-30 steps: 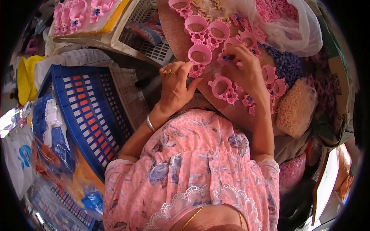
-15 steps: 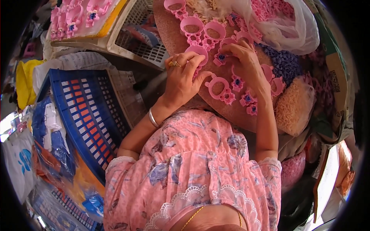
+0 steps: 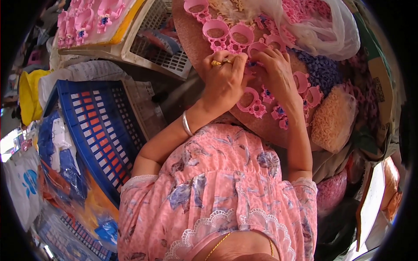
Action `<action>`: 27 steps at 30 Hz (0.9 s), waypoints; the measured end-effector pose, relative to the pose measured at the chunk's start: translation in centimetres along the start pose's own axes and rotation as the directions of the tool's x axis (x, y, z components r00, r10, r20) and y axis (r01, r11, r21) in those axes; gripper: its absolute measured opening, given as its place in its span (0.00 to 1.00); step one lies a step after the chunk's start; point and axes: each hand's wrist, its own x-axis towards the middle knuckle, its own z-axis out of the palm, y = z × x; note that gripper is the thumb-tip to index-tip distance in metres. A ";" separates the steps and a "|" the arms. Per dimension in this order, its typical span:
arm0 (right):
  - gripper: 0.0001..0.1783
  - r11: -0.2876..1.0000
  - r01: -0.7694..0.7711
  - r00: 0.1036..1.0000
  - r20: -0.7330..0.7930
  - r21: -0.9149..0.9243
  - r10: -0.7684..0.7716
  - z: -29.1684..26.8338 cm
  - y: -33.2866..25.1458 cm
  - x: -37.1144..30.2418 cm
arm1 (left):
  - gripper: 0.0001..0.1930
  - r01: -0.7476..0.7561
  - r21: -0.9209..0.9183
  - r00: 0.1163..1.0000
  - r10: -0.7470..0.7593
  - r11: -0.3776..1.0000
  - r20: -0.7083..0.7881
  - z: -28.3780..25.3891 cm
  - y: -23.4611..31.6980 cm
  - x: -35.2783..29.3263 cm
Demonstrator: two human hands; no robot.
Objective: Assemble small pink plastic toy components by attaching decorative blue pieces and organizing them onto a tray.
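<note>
My left hand (image 3: 224, 82), with rings and a silver bangle, is closed at the near-left edge of a round brown board (image 3: 191, 39), its fingers pinched on a pink plastic ring piece that they mostly hide. Just right of it, my right hand (image 3: 276, 74) has its fingers curled down on a pink figure piece with a small blue part (image 3: 252, 64). The fingertips of both hands almost meet. Nearest below them lies a loose pink ring piece (image 3: 257, 108). Further pink pieces (image 3: 240, 35) sit beyond the hands, and others with blue parts (image 3: 278, 113) lie by my right wrist.
A clear bag of pink parts (image 3: 344, 35) stands at the far right. Blue small parts (image 3: 320, 71) and a bag of beige parts (image 3: 333, 117) lie right of my right arm. On the left are a blue basket (image 3: 69, 98) and a whitish crate (image 3: 130, 54) under a tray of pink pieces.
My left hand has moved right, up against my right hand, and the pink ring piece it held is now mostly hidden. My right hand has stayed nearly in place.
</note>
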 end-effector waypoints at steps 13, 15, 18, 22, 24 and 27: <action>0.17 0.955 0.066 0.994 -0.107 0.291 -0.036 0.6 1.6 -0.2 | 0.31 -0.016 0.082 0.993 0.006 0.997 0.119 1.3 -0.4 1.6; 0.17 0.958 0.109 0.990 -0.114 0.266 -0.081 0.6 1.6 0.0 | 0.31 -0.008 0.004 0.996 0.008 1.000 0.089 1.2 -0.5 1.7; 0.16 0.926 0.096 0.995 -0.060 0.366 -0.079 0.6 1.6 0.2 | 0.32 -0.021 0.012 0.994 0.020 1.000 0.111 1.2 -0.8 1.6; 0.15 0.897 -0.008 1.000 0.018 0.443 0.000 -0.4 0.9 0.2 | 0.32 -0.012 -0.026 0.993 0.015 1.000 0.114 0.8 -0.2 1.8; 0.14 0.902 0.056 0.998 0.004 0.427 -0.064 -0.4 1.3 0.0 | 0.31 -0.015 -0.013 0.994 0.016 1.000 0.109 0.7 0.0 2.1; 0.13 0.940 0.094 0.996 -0.041 0.327 -0.085 0.2 1.4 -0.1 | 0.30 -0.018 -0.012 0.995 0.019 1.000 0.102 0.5 0.2 1.9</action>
